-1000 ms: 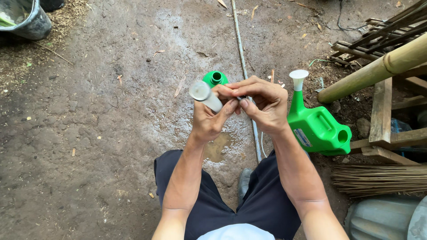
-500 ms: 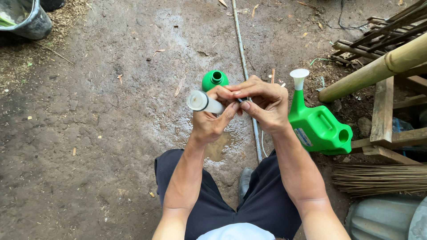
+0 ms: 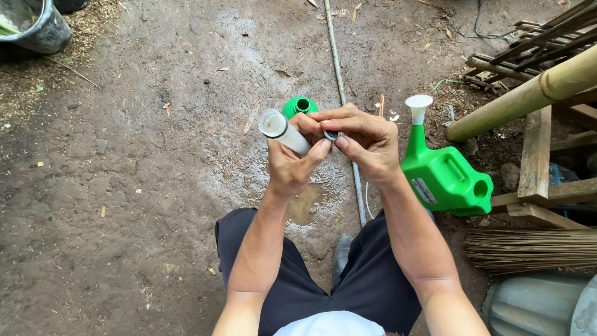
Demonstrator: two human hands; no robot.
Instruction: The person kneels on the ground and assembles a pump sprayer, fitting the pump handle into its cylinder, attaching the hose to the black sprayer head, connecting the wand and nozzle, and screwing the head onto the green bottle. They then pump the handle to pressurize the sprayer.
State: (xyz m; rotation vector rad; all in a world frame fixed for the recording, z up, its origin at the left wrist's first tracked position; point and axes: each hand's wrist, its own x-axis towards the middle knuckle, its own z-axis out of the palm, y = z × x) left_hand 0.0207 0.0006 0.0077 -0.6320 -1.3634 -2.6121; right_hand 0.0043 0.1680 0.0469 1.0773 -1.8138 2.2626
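My left hand grips a white plastic tube that points up and to the left, its open end showing. At the tube's near end my right hand pinches a small dark ring-shaped part between thumb and fingertips. The two hands touch each other above my knees. Just beyond the fingers, a green round cap with a hole lies on the wet dirt ground.
A green plastic watering can with a white funnel spout stands right of my right hand. A thin pipe runs across the ground. Bamboo pole, wooden frame and a broom lie at right; a grey bucket sits top left.
The white tube has tilted further left and lower in my left hand, uncovering the green cap behind it. My right hand keeps working at the tube's near end.
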